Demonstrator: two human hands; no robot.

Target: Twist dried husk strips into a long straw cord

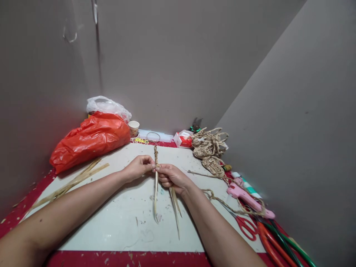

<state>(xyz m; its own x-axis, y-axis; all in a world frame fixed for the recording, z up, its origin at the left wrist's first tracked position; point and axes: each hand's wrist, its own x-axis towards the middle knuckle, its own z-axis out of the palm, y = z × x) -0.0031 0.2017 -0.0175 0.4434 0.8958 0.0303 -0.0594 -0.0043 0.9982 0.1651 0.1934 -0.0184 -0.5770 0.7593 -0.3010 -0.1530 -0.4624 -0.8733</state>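
Both my hands meet above a white board [116, 218] at the middle of the table. My left hand [138, 167] pinches a thin braided straw cord [155, 154] that sticks out away from me. My right hand [170, 177] is closed on the same cord just below the braid. Loose pale straw strips [156, 200] hang from my hands toward me, their ends resting on the board.
A red plastic bag [90, 139], a clear bag [107, 105] and a paper cup [134, 128] sit at the back left. Loose straw strips [69, 183] lie left. Woven straw pieces [209, 148], a pink glue gun [247, 198], red scissors [246, 226] and rods [278, 243] lie right. Grey walls close in.
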